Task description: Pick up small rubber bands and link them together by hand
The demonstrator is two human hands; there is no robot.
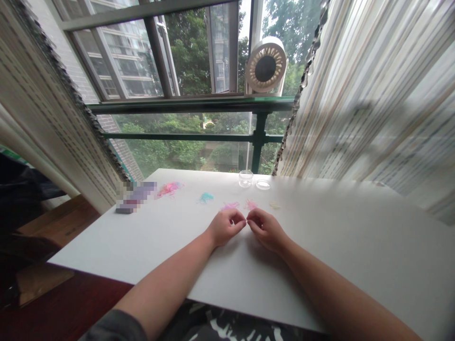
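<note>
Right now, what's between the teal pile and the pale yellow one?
Two small piles, a purplish one and a pink one, as the head view shows.

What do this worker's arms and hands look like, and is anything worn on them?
They are a person's. The left hand and right hand are bare, with no gloves, watch or bracelet showing. A dark grey sleeve ends near the left elbow; no right sleeve is in view.

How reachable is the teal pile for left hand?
Likely yes: only bare tabletop shows between the left hand and the teal pile. Its grip is pinched shut, though; can't tell whether it holds anything.
</note>
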